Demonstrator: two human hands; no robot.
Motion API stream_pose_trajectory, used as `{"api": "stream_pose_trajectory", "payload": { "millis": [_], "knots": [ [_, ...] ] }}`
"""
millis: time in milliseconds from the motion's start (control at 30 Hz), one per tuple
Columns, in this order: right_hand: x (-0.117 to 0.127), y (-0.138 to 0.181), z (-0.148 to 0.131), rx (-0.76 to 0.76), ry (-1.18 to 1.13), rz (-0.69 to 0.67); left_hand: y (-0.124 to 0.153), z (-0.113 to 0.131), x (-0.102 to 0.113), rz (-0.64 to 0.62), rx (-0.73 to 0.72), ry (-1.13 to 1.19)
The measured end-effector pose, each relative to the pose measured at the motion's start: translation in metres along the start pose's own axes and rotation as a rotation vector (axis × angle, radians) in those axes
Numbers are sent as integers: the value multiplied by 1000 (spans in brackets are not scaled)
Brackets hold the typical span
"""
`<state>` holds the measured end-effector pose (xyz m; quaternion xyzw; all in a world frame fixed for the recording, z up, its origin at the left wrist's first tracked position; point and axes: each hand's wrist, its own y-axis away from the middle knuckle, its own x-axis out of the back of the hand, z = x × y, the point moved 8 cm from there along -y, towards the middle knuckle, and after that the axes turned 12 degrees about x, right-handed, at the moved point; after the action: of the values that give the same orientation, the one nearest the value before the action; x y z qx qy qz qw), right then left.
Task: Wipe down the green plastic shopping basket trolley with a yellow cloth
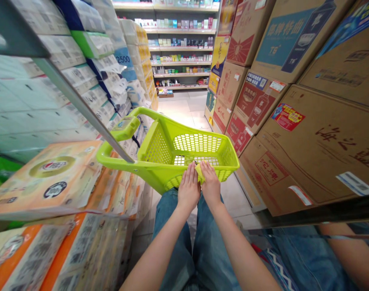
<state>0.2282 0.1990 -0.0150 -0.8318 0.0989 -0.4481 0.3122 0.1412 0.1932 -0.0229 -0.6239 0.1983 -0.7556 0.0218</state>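
A lime-green plastic shopping basket (199,142) with lattice sides and a long grey pull handle (81,105) stands crosswise in front of my knees. Nothing lies inside the part of it that I can see. My left hand (189,186) rests on its near rim, with the fingers stretched out side by side. Beside it, my right hand (211,182) presses a small yellow cloth (199,171) against the same rim. The fingers of that hand cover most of the cloth.
Stacked tissue packs (66,173) rise close on the left. Tall cardboard cartons (318,149) line the right side. A tiled aisle floor (190,106) runs ahead to shelves of small goods (181,58). A reflective surface (318,258) at lower right mirrors a person's arm and jeans.
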Motion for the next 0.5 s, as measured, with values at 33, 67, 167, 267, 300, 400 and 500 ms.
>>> {"api": "stream_pose_trajectory", "payload": {
  "millis": [33,67,167,267,300,400,500],
  "knots": [
    [2,1,1,13,-5,-16,0,0,0,2,-2,0],
    [5,4,5,28,-8,-32,0,0,1,8,-1,0],
    [27,18,33,37,9,-27,1,0,2,23,10,-3],
    [56,36,79,-39,51,45,1,1,2,25,12,-3],
    [65,41,94,-73,64,66,0,1,2,24,11,-2],
    [80,51,125,-169,92,115,0,1,2,23,8,3],
    [79,50,122,-241,140,171,0,0,2,24,11,12]
  ]
}}
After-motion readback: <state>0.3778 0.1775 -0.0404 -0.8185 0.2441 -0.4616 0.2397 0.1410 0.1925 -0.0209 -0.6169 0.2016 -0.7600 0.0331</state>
